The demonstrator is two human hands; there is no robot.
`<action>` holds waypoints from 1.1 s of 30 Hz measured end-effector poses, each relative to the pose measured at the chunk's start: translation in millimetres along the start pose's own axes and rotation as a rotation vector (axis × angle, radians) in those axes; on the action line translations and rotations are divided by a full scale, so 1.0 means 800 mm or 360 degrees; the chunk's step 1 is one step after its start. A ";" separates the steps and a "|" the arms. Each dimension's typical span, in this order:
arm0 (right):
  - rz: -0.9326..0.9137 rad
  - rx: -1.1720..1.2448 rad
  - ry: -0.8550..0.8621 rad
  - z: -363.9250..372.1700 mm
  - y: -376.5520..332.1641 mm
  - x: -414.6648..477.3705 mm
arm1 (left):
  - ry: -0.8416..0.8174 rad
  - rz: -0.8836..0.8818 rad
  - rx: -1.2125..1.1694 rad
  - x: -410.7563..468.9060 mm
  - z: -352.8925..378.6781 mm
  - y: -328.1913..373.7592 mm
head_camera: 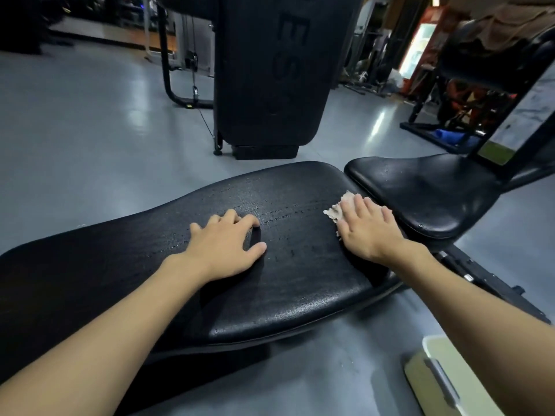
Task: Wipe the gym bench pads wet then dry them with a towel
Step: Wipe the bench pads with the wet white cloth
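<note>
A long black back pad [150, 265] of a gym bench runs from lower left to the middle, its cracked surface shiny with wet streaks. A smaller black seat pad [429, 190] adjoins it on the right. My right hand [371, 228] lies flat on a small pale cloth [338, 210] near the back pad's right end; only the cloth's frayed edge shows past my fingers. My left hand [225, 247] rests on the middle of the back pad, fingers spread and slightly curled, holding nothing.
Another black upholstered machine pad [264, 70] stands upright just beyond the bench. A second machine with a black seat [492, 64] and brown fabric on it is at the upper right. A pale container [450, 379] sits on the grey floor at lower right.
</note>
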State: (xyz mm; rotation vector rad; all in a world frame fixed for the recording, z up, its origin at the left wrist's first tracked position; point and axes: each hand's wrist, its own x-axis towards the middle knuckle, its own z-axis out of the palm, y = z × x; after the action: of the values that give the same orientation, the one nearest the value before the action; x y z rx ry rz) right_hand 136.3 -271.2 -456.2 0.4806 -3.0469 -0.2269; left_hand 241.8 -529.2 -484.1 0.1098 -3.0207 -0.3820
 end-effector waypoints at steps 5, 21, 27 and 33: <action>-0.0088 -0.0043 -0.0044 0.002 -0.063 -0.037 | 0.0071 0.0090 -0.0049 0.001 -0.001 -0.023; -0.0547 0.0165 0.0044 -0.007 -0.135 -0.037 | 0.0413 0.0083 -0.0631 -0.058 0.004 -0.023; -0.0596 0.0101 -0.0027 0.012 -0.121 -0.029 | -0.0061 -0.0138 -0.0156 -0.053 0.032 0.001; -0.0677 0.0116 -0.0047 0.012 -0.112 -0.030 | -0.0157 -0.0575 -0.0188 -0.100 0.023 -0.052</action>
State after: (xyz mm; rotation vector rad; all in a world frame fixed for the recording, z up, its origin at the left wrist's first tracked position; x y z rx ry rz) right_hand 185.7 -346.8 -479.6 1.1372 -2.9502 -0.1377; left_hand 321.6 -557.9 -519.3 0.6508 -3.0593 -0.6095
